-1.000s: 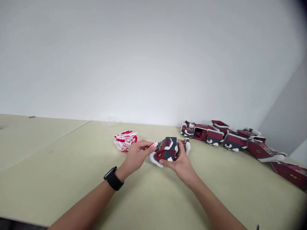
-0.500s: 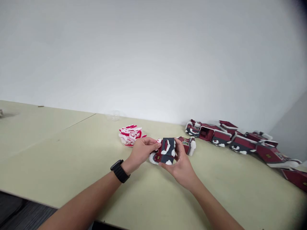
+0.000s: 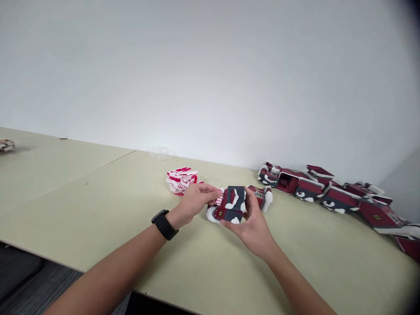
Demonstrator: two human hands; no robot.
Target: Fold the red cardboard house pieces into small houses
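At the far left, a patterned object (image 3: 6, 146) shows more fully than half a second ago, when only a sliver of it peeked in; my view has swung, so the pile of red-and-white pieces (image 3: 182, 180) sits further right in it. My left hand (image 3: 195, 203), a black watch (image 3: 164, 224) on its wrist, pinches a red-striped white piece (image 3: 219, 197) between thumb and fingers; the stripes show plainly now, where my fingertips hid more of them before. The piece overlaps the left part of a dark-red and grey box (image 3: 229, 213), though I cannot tell whether they touch. My right hand (image 3: 256, 225) grasps that box, thumb along its near side, fingers around its right. For room, the tabletop (image 3: 98, 210) spreads broadly from the patterned object to my left forearm, its front edge slanting down to the right. The pile stands just beyond my left hand, with transparent plastic (image 3: 159, 153) behind it near the wall (image 3: 197, 87). A second dark-red box (image 3: 260, 197) sits just beyond my right fingers; past a strip of tabletop, a row of dark-red boxes (image 3: 308, 188) runs toward the right edge.
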